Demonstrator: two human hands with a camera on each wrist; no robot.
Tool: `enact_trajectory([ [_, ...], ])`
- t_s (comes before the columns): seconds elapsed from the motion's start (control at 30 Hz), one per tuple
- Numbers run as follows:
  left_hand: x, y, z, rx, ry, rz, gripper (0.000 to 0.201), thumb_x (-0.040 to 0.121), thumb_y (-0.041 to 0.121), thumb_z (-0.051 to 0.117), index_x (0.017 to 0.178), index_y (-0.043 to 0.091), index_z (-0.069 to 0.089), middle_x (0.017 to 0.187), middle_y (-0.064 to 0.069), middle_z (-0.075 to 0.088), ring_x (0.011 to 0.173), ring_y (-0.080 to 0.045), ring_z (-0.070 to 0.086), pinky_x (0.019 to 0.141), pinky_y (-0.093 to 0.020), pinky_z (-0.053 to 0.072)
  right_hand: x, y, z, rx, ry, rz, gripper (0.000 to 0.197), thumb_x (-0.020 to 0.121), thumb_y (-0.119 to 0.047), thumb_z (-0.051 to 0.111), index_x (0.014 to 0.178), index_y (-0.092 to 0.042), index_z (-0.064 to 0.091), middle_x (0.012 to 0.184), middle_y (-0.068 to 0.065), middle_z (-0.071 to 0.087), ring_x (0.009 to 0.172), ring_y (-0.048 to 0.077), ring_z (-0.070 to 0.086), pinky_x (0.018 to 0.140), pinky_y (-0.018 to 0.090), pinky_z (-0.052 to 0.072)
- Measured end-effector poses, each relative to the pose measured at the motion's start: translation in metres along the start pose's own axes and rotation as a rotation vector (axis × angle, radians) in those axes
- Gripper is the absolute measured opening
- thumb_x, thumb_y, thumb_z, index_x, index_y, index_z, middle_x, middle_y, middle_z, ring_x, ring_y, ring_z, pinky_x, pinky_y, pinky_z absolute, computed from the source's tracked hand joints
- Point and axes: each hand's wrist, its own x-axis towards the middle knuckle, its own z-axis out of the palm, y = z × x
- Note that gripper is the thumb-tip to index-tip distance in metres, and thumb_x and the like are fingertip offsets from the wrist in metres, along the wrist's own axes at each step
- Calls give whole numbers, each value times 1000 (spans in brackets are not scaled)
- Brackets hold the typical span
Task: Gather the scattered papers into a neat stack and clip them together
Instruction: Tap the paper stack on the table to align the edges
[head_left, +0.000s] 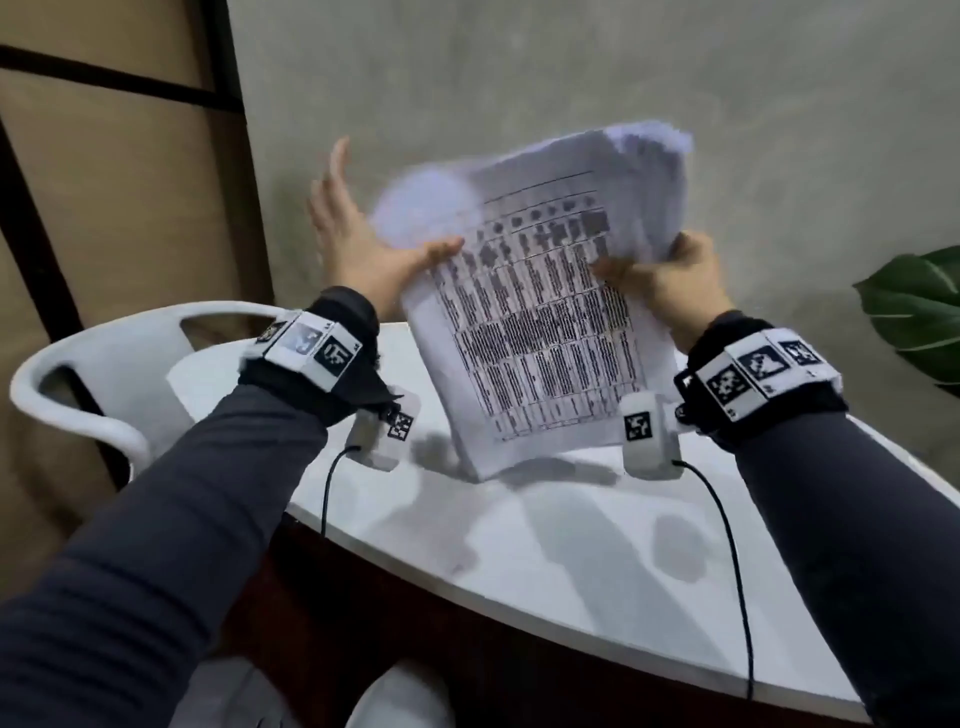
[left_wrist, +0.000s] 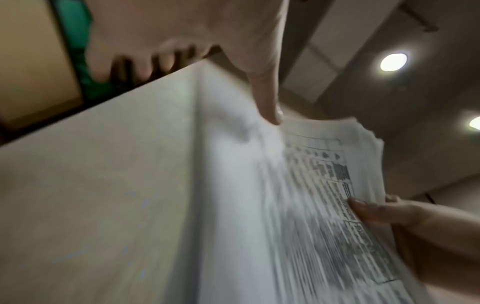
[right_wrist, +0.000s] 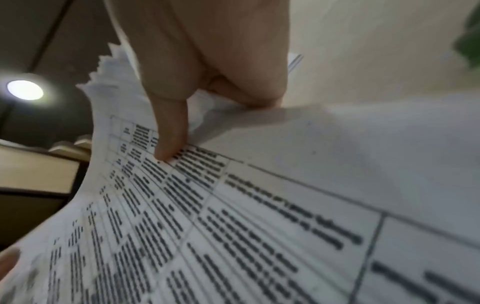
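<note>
A stack of printed papers (head_left: 545, 338) with a table of text on the front sheet stands tilted on its lower edge on the white table (head_left: 519, 561). Its top corners are fanned and blurred. My left hand (head_left: 363, 244) is at the stack's upper left edge with straight, spread fingers, and its thumb (left_wrist: 270, 111) touches the front sheet. My right hand (head_left: 670, 280) grips the upper right edge, thumb (right_wrist: 168, 142) on the front and fingers behind. Close up, the papers (left_wrist: 233, 205) (right_wrist: 259, 226) fill both wrist views. No clip is in view.
A white plastic chair (head_left: 104, 374) stands at the table's left end. A green plant (head_left: 914, 312) is at the right edge. A grey wall (head_left: 519, 78) rises behind the table. The table's curved front edge (head_left: 519, 613) runs close to my body.
</note>
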Motion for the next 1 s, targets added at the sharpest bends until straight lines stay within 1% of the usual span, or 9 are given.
enact_trajectory([
  [0.07, -8, -4, 8, -285, -204, -243, 108, 54, 43, 83, 140, 6, 30, 128, -6, 56, 115, -5, 57, 111, -36, 35, -4, 11, -1, 138, 45, 86, 28, 68, -5, 78, 87, -11, 58, 81, -3, 68, 73, 11, 66, 72, 22, 55],
  [0.13, -17, -3, 19, -465, -283, -392, 60, 70, 20, 79, 121, -2, 54, 90, 3, 72, 75, 6, 67, 102, -35, 46, -8, 18, 5, 247, 75, 145, 28, 72, -5, 74, 90, -11, 53, 85, 0, 65, 77, 11, 64, 77, 21, 54],
  [0.33, -23, -6, 27, -476, -231, -325, 22, 69, 5, 78, 82, 10, 61, 65, 14, 70, 53, 13, 62, 67, -8, 54, -20, 44, 9, 232, 65, 143, 26, 75, -11, 72, 94, -15, 56, 86, -1, 68, 80, 10, 65, 87, 29, 52],
  [0.47, -25, -10, 22, -514, -286, -306, 63, 51, 24, 88, 102, 14, 52, 92, 5, 66, 80, -5, 67, 92, -35, 54, -23, 52, 7, 75, -9, 154, 45, 76, -11, 74, 115, -13, 53, 108, 5, 66, 100, 21, 64, 99, 42, 48],
  [0.57, -20, -3, 21, -568, -261, -303, 101, 25, 48, 90, 109, 15, 46, 99, 2, 66, 87, -12, 68, 92, -35, 54, -19, 40, 14, 58, 65, 64, 89, 58, -38, 85, 131, -15, 39, 128, 7, 58, 115, 21, 59, 104, 46, 45],
  [0.67, -17, 7, 22, -523, -219, -247, 120, 32, 51, 88, 133, 16, 32, 133, -10, 52, 119, -20, 56, 104, -39, 45, -8, 25, 20, -104, 198, -230, 114, 59, -42, 83, 147, -21, 15, 147, 3, 31, 130, 11, 39, 113, 24, 32],
  [0.77, -15, 8, 21, -417, -181, -105, 100, 62, 32, 83, 143, 27, 24, 151, -6, 31, 134, -12, 36, 109, -19, 36, 0, 11, 21, -371, 168, -423, 96, 73, -36, 76, 148, -23, 18, 126, 8, 34, 106, 5, 40, 88, -9, 25],
  [0.93, -14, 4, 20, -440, -163, -13, 37, 79, 27, 68, 109, 20, 49, 96, 6, 56, 71, 12, 56, 70, -11, 50, 5, 17, 16, -448, 228, -438, 50, 80, -32, 71, 119, -4, 58, 113, 9, 47, 105, 10, 44, 90, 1, 32],
  [1.0, -14, 6, 20, -441, -169, -35, 28, 82, 27, 66, 104, 26, 49, 93, 6, 54, 77, 3, 61, 76, -21, 54, 4, 16, 16, -394, 274, -429, 52, 79, -32, 72, 118, -4, 53, 116, 12, 51, 102, 11, 45, 89, 6, 36],
])
